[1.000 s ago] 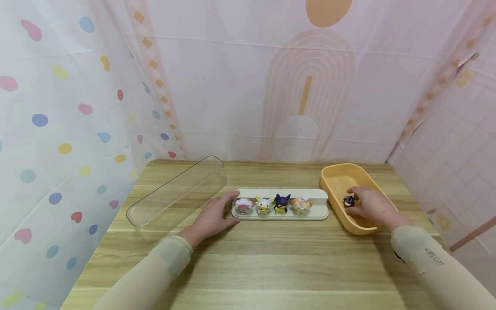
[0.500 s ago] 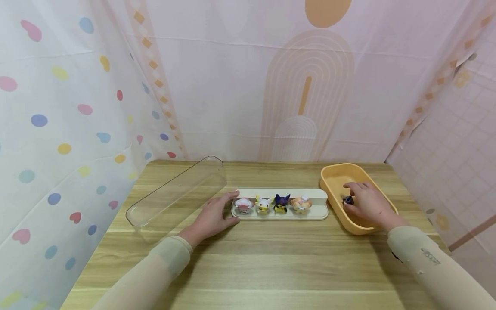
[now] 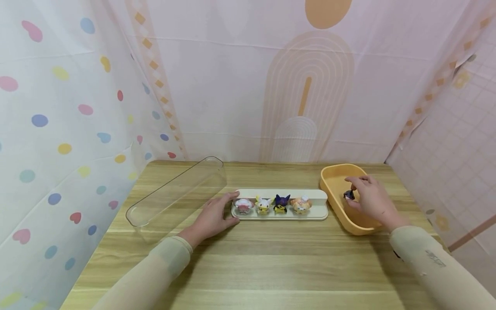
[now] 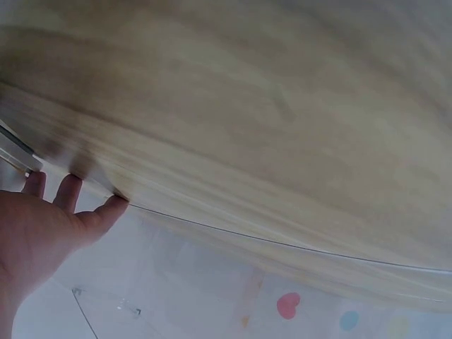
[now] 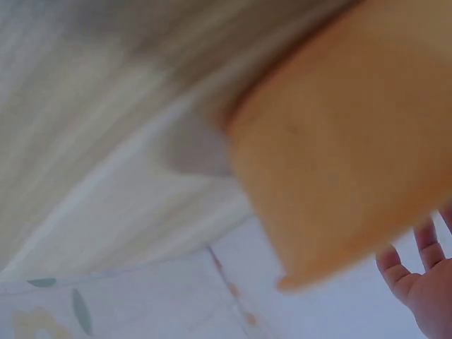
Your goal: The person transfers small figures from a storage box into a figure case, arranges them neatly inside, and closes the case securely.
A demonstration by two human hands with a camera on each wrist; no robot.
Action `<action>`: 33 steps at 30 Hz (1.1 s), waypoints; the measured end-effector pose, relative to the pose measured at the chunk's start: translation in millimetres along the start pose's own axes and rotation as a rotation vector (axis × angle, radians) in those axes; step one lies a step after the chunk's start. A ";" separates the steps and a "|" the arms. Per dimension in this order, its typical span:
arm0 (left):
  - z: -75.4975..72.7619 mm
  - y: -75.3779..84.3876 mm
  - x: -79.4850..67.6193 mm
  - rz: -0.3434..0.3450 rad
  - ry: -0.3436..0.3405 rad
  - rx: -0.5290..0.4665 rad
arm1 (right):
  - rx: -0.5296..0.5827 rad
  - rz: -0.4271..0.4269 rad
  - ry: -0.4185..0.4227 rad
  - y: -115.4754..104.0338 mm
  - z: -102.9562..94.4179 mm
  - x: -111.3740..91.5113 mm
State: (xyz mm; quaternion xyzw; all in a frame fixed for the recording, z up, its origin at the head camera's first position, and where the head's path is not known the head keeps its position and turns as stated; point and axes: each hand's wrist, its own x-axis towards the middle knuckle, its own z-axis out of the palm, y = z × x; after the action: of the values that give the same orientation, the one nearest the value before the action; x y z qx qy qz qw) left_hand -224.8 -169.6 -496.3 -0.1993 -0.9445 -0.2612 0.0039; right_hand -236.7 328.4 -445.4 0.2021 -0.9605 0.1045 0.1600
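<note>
My left hand (image 3: 213,217) rests at the left end of a long cream display base (image 3: 279,193), thumb at its front corner and index finger at its back corner. Along the base stand a pink-and-white figurine (image 3: 244,206), a white-and-yellow one (image 3: 263,206), a purple-and-yellow figurine (image 3: 281,204) and a tan one with a white top (image 3: 301,205). Inside the orange bin (image 3: 331,189), my right hand (image 3: 372,202) pinches a small dark figurine (image 3: 348,195) between thumb and fingers. The right wrist view shows only the bin's outside and some fingertips (image 5: 393,265).
A long clear plastic cover (image 3: 176,191) lies diagonally on the left of the wooden table (image 3: 271,267). The bin stands close to the base's right end. Patterned curtains (image 3: 232,99) hang behind and along both sides.
The dark figurine has shifted slightly and turned in my right hand, whose fingers have changed position around it. My left hand and the base stay where they were.
</note>
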 end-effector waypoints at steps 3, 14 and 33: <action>-0.2 0.4 0.2 0.002 0.000 -0.001 | 0.022 -0.038 0.068 -5.4 -8.7 4.2; -0.7 0.9 -1.2 0.006 0.002 0.004 | 0.037 -0.200 0.202 -38.8 -15.1 19.6; 0.0 0.3 -0.5 0.019 0.011 0.002 | 0.072 -0.213 0.028 -67.6 9.5 10.7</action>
State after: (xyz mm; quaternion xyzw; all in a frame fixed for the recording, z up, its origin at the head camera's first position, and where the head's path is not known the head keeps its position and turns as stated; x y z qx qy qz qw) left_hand -224.3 -169.5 -496.2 -0.2068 -0.9427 -0.2614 0.0116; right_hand -220.1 261.5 -441.2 0.3070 -0.9269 0.1243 0.1763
